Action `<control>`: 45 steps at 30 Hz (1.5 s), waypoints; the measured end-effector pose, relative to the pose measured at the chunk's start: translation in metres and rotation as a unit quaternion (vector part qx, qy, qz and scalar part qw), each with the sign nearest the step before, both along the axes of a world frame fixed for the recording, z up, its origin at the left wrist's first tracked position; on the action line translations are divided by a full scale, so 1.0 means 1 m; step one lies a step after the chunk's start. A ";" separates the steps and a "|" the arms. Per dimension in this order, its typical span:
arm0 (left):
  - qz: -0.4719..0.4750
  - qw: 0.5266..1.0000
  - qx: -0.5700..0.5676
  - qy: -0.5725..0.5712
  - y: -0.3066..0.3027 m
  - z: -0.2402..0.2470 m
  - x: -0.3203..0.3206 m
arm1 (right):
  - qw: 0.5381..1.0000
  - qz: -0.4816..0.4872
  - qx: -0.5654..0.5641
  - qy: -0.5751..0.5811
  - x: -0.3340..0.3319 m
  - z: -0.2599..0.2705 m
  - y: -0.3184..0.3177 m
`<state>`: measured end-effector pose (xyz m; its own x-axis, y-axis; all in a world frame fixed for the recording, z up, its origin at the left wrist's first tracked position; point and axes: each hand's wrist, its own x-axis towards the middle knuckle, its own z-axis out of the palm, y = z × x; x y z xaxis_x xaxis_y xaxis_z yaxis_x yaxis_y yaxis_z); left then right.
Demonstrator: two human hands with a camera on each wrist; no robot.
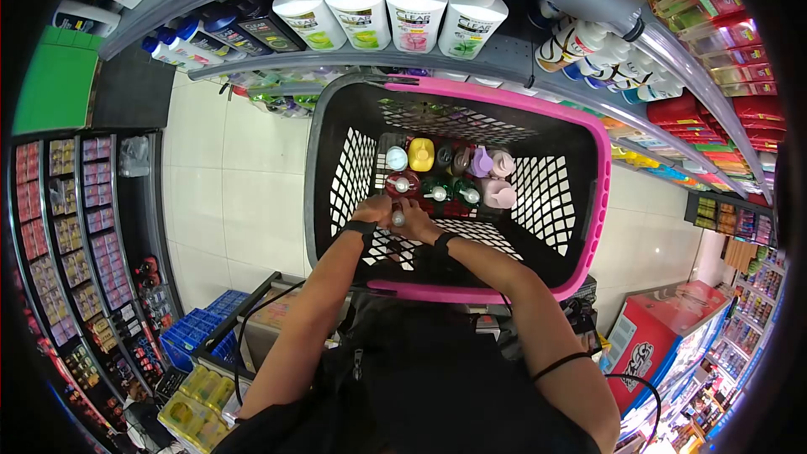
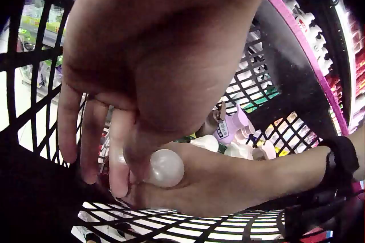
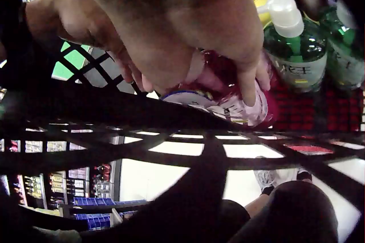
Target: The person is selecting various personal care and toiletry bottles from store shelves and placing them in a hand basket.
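Observation:
In the near left part of the shopping basket, both hands are at a red pump bottle with a pale label and whitish rounded top. My right hand grips its body, fingers over the label. My left hand holds it from the other side, thumb beside the top. Behind the hands stands another red pump bottle. Next to it are green pump bottles and a pink pump bottle. The back row includes a yellow bottle and a purple bottle.
A shelf with white pump bottles runs along the basket's far side. Tall racks stand at the left, with blue crates closer in. A red-sided cooler is at the right. The basket has lattice walls.

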<state>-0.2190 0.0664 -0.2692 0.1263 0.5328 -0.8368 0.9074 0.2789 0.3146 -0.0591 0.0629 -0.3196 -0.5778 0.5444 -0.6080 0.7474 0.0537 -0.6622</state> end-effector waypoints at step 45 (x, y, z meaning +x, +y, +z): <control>0.005 0.959 0.166 -0.229 -0.014 0.168 -0.052 | 0.970 0.230 -0.075 0.002 0.051 0.205 0.055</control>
